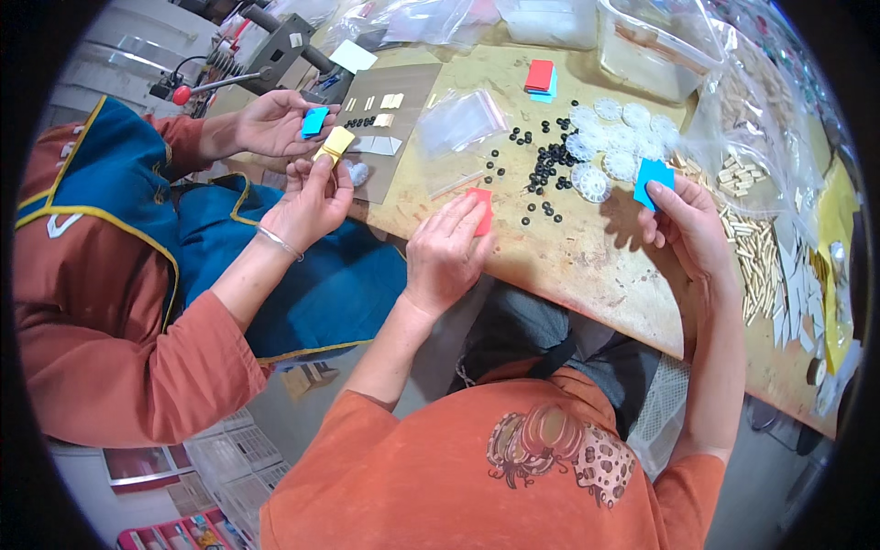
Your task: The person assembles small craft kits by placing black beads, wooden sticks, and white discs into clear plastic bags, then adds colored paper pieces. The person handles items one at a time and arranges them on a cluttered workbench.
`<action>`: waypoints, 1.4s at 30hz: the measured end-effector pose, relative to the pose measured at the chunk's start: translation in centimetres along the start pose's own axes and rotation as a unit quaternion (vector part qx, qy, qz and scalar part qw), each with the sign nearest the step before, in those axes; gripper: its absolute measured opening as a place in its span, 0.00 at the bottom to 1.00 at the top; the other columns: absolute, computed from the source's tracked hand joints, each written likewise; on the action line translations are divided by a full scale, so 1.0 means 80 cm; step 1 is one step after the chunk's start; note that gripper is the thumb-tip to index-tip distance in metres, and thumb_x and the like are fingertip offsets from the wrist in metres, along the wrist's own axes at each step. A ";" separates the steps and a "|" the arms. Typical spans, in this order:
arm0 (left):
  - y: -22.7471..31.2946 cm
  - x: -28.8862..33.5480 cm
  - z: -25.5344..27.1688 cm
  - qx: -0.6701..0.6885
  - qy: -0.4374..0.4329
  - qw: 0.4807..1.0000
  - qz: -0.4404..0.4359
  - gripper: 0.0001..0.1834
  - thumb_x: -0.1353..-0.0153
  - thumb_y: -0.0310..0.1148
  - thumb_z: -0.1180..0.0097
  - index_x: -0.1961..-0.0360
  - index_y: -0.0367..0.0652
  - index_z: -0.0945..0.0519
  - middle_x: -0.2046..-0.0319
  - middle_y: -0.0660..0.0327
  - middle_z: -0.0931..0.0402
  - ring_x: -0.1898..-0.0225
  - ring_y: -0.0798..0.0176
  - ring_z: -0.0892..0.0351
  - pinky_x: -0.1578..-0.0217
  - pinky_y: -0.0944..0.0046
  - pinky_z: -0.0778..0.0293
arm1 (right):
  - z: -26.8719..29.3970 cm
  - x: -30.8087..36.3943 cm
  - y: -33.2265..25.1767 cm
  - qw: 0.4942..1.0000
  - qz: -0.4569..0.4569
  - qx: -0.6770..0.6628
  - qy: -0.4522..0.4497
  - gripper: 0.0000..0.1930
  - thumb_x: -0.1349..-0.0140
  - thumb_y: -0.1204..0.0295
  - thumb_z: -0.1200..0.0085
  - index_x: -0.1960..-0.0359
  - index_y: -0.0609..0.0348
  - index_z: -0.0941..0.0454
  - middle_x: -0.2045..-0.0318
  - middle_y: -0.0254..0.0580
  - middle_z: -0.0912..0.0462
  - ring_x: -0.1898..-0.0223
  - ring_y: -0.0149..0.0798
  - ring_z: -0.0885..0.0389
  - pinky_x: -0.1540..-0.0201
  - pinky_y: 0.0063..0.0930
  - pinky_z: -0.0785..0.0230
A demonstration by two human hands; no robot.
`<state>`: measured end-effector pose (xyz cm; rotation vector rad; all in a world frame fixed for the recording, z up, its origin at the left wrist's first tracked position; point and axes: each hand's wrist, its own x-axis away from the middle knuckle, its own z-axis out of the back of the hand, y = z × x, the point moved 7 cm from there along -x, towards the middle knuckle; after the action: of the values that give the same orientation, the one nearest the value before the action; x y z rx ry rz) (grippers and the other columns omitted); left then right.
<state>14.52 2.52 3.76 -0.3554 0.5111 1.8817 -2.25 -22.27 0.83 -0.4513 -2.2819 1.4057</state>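
Observation:
My left hand [447, 252] is at the near edge of the table, its fingers pressed together over a red card [484, 213] that shows past the fingertips. The thumb side is partly hidden. Farther right, above the table, my right hand [686, 215] pinches a small stack of blue cards [653, 183] between thumb and fingers. Between my hands lie small black rings [550, 170] in a loose scatter. Clear plastic toothed discs [619, 137] are heaped just left of the blue cards. Beyond the rings rests a stack of red and blue cards [541, 78].
At left, a co-worker's hands hold blue cards [313, 122] and yellow cards [338, 143] over a brown board [403, 96] with small parts. Clear bags [458, 124] lie mid-table. A plastic tub [660, 55] stands behind. Wooden dowels [756, 266] and grey triangular pieces [799, 289] pile at right.

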 end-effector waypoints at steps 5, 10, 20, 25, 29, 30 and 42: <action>0.007 0.003 0.003 0.022 -0.004 1.000 0.008 0.24 0.44 0.36 0.33 0.47 0.36 0.18 0.45 0.46 0.19 0.44 0.43 0.20 0.42 0.51 0.26 | -0.008 0.007 -0.002 0.999 -0.026 0.007 0.021 0.05 0.31 0.74 0.41 0.60 0.63 0.19 0.76 0.40 0.15 0.82 0.26 0.20 0.80 0.15 0.31; 0.019 -0.001 0.016 0.043 0.082 0.996 -0.013 0.22 0.44 0.30 0.33 0.48 0.39 0.17 0.50 0.48 0.18 0.49 0.43 0.19 0.45 0.51 0.25 | -0.022 0.013 -0.005 0.998 -0.031 -0.051 0.022 0.07 0.32 0.76 0.42 0.60 0.70 0.21 0.76 0.43 0.16 0.81 0.28 0.19 0.78 0.17 0.27; 0.089 -0.054 -0.014 0.503 -0.020 0.856 0.120 0.14 0.36 0.17 0.41 0.49 0.34 0.20 0.58 0.60 0.18 0.62 0.76 0.21 0.62 0.74 0.24 | -0.061 0.045 -0.006 0.990 -0.036 0.131 -0.030 0.08 0.29 0.69 0.42 0.62 0.60 0.14 0.76 0.35 0.13 0.78 0.21 0.18 0.75 0.15 0.28; 0.103 -0.039 -0.067 0.693 -0.116 0.686 0.190 0.10 0.33 0.24 0.38 0.52 0.34 0.22 0.68 0.66 0.19 0.71 0.80 0.24 0.71 0.76 0.27 | -0.077 0.073 0.035 0.991 -0.042 0.118 -0.046 0.11 0.27 0.66 0.44 0.57 0.62 0.17 0.72 0.37 0.12 0.76 0.22 0.17 0.75 0.15 0.28; 0.097 -0.029 -0.074 0.720 -0.143 0.639 0.231 0.06 0.30 0.28 0.40 0.57 0.37 0.20 0.69 0.67 0.19 0.72 0.81 0.26 0.71 0.78 0.29 | -0.072 0.088 0.052 0.997 -0.056 0.017 -0.043 0.15 0.24 0.64 0.49 0.55 0.65 0.18 0.67 0.42 0.11 0.76 0.26 0.15 0.76 0.15 0.27; 0.093 -0.026 -0.077 0.713 -0.149 0.642 0.240 0.06 0.30 0.29 0.40 0.57 0.37 0.20 0.69 0.67 0.19 0.72 0.80 0.26 0.71 0.78 0.29 | -0.071 0.090 0.054 0.997 -0.060 -0.001 -0.039 0.15 0.24 0.63 0.49 0.55 0.64 0.18 0.67 0.42 0.11 0.76 0.27 0.15 0.76 0.15 0.26; 0.101 -0.017 -0.078 0.720 -0.171 0.624 0.249 0.09 0.28 0.30 0.42 0.52 0.37 0.21 0.66 0.65 0.18 0.67 0.79 0.22 0.70 0.77 0.26 | -0.068 0.091 0.065 0.999 -0.045 -0.020 0.014 0.14 0.25 0.64 0.48 0.56 0.63 0.18 0.68 0.40 0.11 0.76 0.26 0.15 0.77 0.14 0.26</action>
<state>7.45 -4.23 0.46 1.3088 1.7361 1.3408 -5.43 -12.40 -0.36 -0.3744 -2.2817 1.3035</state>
